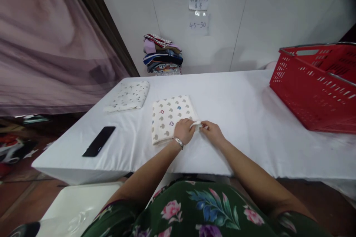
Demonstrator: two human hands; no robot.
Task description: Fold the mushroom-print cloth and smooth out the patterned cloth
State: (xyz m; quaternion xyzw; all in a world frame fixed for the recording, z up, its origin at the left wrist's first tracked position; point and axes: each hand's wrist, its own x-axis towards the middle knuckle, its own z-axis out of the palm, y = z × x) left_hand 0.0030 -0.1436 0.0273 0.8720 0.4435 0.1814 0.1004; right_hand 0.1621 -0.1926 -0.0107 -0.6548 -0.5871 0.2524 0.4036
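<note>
A folded white cloth with a print of grey, red and blue mushrooms lies flat on the white-covered table. My left hand rests on its near right corner, the thumb and fingers closed on the cloth's right edge. Just right of it, my right hand pinches the same raised bit of edge between thumb and fingertips. Farther back on the left lies a second folded white cloth with a small dark print; neither hand touches it.
A black phone lies at the table's left. On the right stands a red plastic basket. Folded fabrics are stacked against the back wall, below paper signs. A pink curtain hangs at left, and a white stool stands below.
</note>
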